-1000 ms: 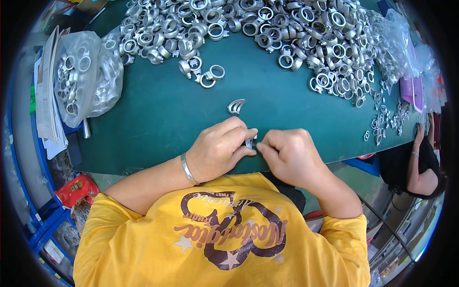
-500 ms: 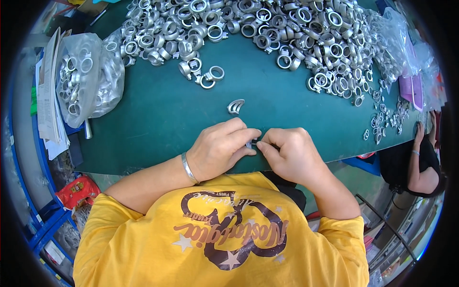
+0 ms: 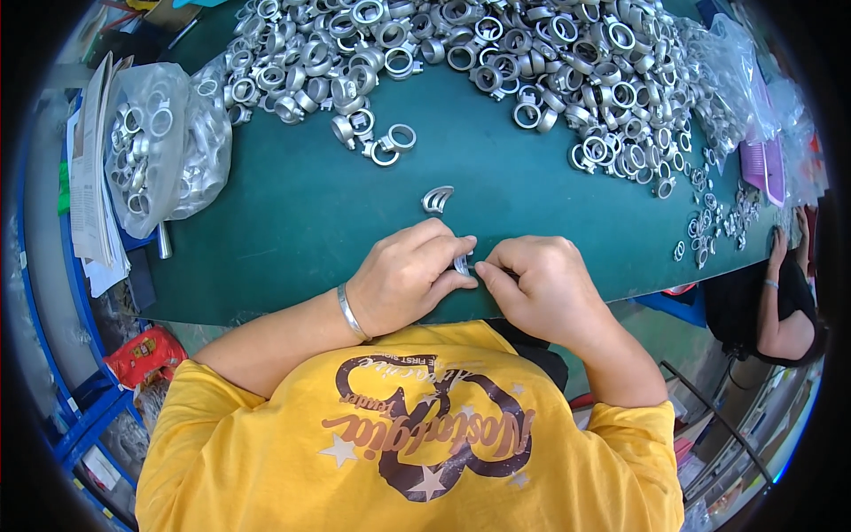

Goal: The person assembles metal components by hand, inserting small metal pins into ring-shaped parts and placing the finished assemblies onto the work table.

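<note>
Between both hands (image 3: 479, 275), small metal ring (image 3: 462, 263)

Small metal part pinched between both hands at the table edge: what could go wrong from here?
1. The small metal part is held by fingertips of the left hand and right hand right over the near edge of the green table; a slip may drop it off the table.
2. The curved metal pieces lie loose just beyond the knuckles and could get knocked.

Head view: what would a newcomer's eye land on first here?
First, the big heap of silver metal rings spread across the far side of the green table. Next, the left hand and right hand meeting at the table's near edge, pinching a small metal piece between them. A clear bag of rings lies at far left.
</note>
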### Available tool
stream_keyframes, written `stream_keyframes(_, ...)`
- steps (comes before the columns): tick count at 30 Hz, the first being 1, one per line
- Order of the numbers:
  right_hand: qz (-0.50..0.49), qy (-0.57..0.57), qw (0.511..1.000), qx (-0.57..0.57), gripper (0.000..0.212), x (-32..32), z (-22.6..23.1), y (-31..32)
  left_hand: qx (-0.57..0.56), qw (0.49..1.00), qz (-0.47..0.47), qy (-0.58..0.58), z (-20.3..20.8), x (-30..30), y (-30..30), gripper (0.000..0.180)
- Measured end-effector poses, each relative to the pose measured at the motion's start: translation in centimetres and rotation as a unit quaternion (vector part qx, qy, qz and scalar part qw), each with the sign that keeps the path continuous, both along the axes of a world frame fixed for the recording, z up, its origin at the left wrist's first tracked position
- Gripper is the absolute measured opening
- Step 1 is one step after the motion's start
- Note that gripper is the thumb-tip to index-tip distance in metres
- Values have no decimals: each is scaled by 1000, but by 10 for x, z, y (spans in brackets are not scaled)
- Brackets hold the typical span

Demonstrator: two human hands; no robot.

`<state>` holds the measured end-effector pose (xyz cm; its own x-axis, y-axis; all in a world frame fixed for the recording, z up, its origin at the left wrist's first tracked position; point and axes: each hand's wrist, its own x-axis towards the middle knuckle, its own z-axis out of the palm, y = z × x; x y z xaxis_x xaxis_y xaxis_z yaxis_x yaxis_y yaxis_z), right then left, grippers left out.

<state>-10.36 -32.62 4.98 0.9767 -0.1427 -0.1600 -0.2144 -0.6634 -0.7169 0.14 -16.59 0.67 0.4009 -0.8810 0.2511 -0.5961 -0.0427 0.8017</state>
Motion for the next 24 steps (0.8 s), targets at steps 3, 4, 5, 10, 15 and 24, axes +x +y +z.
stream_keyframes(3,-10,-44,998,-47,16,1,-6,7,-5,1000,0,-3,-2,0,1,35)
stream_keyframes(4,-9,-44,998,-47,16,1,-7,8,-6,1000,3,-4,-2,0,1,35)
stream_keyframes(5,-4,-63,996,-64,16,2,-9,9,-8,1000,5,-5,-2,0,0,34)
stream_keyframes(10,28,-12,999,-37,16,0,-1,4,-9,1000,2,-6,-1,0,0,33)
stream_keyframes(15,7,-55,997,-54,16,2,-9,6,-5,1000,6,-16,1,-1,-1,33)
stream_keyframes(24,-19,-83,995,-56,16,-5,-12,8,-13,1000,7,-20,2,-2,-2,32)
